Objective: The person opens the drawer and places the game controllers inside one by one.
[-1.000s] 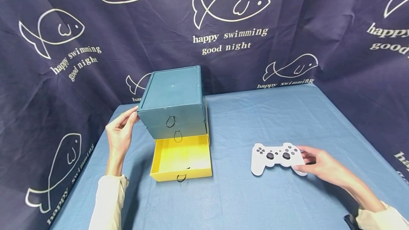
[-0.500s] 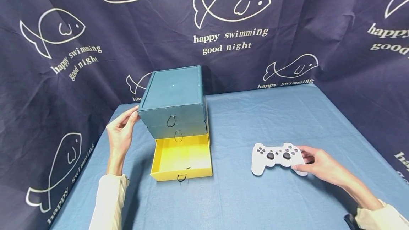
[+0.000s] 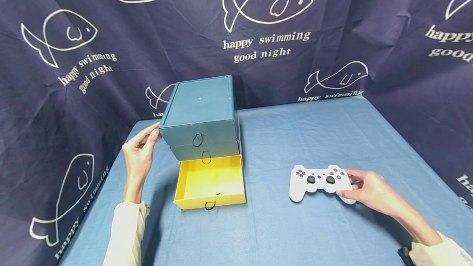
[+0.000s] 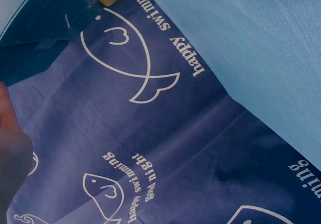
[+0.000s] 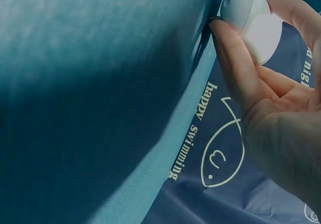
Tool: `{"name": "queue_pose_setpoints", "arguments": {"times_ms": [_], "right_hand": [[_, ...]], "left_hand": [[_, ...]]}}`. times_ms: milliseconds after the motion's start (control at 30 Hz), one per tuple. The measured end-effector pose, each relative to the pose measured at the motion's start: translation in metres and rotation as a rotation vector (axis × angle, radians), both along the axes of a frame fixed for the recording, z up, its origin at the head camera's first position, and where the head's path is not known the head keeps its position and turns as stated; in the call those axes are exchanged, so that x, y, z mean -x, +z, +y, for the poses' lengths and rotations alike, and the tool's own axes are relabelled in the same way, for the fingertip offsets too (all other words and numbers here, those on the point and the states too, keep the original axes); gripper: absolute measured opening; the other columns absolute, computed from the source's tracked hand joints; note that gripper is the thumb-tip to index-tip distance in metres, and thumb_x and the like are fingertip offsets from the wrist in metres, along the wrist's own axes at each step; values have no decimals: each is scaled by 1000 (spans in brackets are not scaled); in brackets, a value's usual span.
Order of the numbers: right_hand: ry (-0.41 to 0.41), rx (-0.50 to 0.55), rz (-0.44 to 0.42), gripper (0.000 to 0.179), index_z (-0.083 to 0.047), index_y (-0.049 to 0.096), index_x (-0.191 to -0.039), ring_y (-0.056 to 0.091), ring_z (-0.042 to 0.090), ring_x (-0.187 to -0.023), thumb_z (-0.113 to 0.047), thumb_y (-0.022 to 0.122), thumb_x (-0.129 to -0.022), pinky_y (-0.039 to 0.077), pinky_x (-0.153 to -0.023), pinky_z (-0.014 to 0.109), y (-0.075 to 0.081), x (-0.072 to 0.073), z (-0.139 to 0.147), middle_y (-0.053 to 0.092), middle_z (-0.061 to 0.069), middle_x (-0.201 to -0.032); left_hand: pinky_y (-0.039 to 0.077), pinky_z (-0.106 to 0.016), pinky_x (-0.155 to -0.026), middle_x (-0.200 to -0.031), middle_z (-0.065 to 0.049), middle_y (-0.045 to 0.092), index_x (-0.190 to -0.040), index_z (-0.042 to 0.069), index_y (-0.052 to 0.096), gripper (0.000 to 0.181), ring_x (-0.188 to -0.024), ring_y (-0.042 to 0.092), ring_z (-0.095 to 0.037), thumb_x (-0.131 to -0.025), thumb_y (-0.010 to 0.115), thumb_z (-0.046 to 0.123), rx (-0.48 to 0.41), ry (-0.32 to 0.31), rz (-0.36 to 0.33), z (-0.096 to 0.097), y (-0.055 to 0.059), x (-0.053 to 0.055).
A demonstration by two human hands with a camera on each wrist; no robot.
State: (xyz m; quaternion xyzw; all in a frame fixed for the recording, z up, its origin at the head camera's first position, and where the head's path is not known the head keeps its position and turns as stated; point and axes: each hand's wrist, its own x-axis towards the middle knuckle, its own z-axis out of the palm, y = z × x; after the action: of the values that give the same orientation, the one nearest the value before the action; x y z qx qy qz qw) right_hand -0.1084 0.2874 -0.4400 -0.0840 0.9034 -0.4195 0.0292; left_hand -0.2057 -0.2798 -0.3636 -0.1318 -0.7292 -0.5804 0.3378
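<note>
In the head view a stacked drawer box [image 3: 199, 102] has a blue-green upper part and a yellow bottom drawer [image 3: 210, 177] pulled out, with a small black loop on its front. My left hand [image 3: 139, 151] pinches the upper box's front left corner between thumb and fingers. To the right, my right hand [image 3: 371, 190] grips the right handle of a white game controller [image 3: 319, 180], buttons and sticks facing up. The right wrist view shows a rounded handle end of the controller [image 5: 263, 30] between thumb and fingers; the left wrist view catches only part of the left hand [image 4: 12, 153].
A blue cloth [image 3: 281, 229] covers the table. Dark blue curtains [image 3: 266, 85] with white fish drawings and lettering hang behind and along both sides. Two more black loops [image 3: 198, 140] hang on the blue-green drawer fronts above the yellow drawer.
The controller in my right hand has shifted very slightly to the left. My left hand and the drawer box have stayed in place.
</note>
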Motion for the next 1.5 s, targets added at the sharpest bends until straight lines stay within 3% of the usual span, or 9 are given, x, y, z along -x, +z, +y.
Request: {"name": "queue_pose_setpoints", "arguments": {"times_ms": [433,1133,1500], "right_hand": [[-1,77,-36,73,20,49,-140,71,6,-86,-9,86,-83,56,-65,25,2,1,-12,74,24,-109],[-96,30,-49,79,17,47,-144,72,10,-85,-15,87,-83,55,-62,26,6,-1,-28,72,27,-113],[-129,142,-66,81,15,47,-145,72,9,-91,-11,88,-81,57,-65,25,12,-2,-49,69,30,-119]], "left_hand": [[54,-20,-83,-96,7,78,-122,-5,74,26,-81,74,-7,-97,71,-1,-8,1,-6,0,1,-1],[54,-19,-82,-95,8,77,-122,-5,74,25,-81,74,-7,-98,70,-1,5,10,-2,0,1,0],[54,-20,-84,-97,7,77,-122,-5,74,25,-82,75,-11,-97,71,-1,-2,1,2,0,1,0]]}}
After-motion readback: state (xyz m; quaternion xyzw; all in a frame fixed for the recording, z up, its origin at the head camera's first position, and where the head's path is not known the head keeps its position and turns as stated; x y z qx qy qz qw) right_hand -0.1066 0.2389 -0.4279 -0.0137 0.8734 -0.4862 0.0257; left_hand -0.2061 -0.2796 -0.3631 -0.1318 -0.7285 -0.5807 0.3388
